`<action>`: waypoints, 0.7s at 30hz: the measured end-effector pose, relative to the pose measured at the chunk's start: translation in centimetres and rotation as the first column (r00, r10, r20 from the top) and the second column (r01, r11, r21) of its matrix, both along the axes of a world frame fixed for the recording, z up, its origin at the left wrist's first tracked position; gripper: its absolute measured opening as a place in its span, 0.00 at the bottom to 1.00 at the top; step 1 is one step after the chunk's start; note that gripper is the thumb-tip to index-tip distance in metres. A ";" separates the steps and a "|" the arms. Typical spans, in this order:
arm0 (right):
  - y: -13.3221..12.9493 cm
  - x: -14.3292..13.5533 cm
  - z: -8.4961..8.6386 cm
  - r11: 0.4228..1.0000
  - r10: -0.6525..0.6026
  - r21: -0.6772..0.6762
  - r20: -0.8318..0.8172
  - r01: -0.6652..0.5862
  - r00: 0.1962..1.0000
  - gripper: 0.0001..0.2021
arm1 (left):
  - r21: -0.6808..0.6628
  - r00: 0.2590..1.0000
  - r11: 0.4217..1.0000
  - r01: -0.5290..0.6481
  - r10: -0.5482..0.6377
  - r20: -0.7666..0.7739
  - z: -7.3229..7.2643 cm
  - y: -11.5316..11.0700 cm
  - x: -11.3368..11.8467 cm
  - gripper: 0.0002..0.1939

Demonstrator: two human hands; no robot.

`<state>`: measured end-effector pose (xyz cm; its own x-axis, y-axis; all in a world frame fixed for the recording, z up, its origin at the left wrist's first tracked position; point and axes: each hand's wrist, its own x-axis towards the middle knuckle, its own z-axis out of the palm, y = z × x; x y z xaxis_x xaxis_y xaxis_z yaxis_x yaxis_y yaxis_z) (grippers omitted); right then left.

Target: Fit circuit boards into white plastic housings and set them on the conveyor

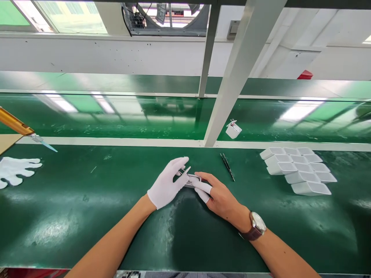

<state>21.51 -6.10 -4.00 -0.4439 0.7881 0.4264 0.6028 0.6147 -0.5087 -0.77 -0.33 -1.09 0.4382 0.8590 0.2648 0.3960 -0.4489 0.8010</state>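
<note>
In the head view, my left hand [166, 185] wears a white glove; its thumb and fingers close on the left end of a small grey-white rectangular housing [190, 185]. Fine detail on the housing is too small to make out, and the fingers hide part of it. My right hand [224, 199], bare but for white finger covers, grips the right end of the same housing. Both hands are near the middle of the green work surface [139, 239]. Black tweezers [227, 167] lie beyond the right hand.
Several white open-topped boxes [307, 177] stand grouped at the right. A lone small white box [233, 130] sits beyond the ledge, beside a slanted white post [232, 73]. At the left are an amber dispensing syringe [16, 122] with a blue tip and a white glove [17, 170].
</note>
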 end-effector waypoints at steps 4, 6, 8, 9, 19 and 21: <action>-0.1 0.1 -0.2 1.000 -0.012 -0.024 0.005 0.012 1.000 0.24 | 0.011 1.000 1.000 0.021 -0.020 -0.021 0.3 -0.3 0.0 0.20; -0.1 0.1 -0.4 0.999 -0.017 -0.035 0.002 0.017 1.000 0.25 | 0.029 1.000 0.999 -0.016 0.016 -0.002 0.3 -0.5 0.3 0.19; -0.1 0.1 -0.4 0.999 -0.020 -0.042 0.007 0.021 1.000 0.25 | 0.003 0.998 0.998 -0.055 0.055 0.008 0.3 -0.6 0.6 0.17; -0.1 0.1 -0.4 0.999 -0.021 -0.044 0.012 0.021 1.000 0.25 | -0.037 0.997 0.996 -0.076 0.077 0.017 0.4 -0.7 0.7 0.16; 0.1 -0.7 1.2 1.000 -0.021 0.001 0.044 0.021 0.999 0.18 | -0.555 0.982 0.829 -0.066 0.151 0.109 0.7 -0.1 2.1 0.25; 0.3 -0.8 1.3 0.999 -0.023 0.022 0.009 0.023 1.000 0.17 | -0.549 0.985 0.835 -0.024 0.114 0.130 0.6 0.1 1.9 0.22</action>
<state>20.71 -5.79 -2.71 -0.4295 0.7889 0.4394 0.6218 0.6112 -0.4896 1.15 -0.23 -0.44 0.3656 0.9099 -0.1960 0.2638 0.1007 0.9593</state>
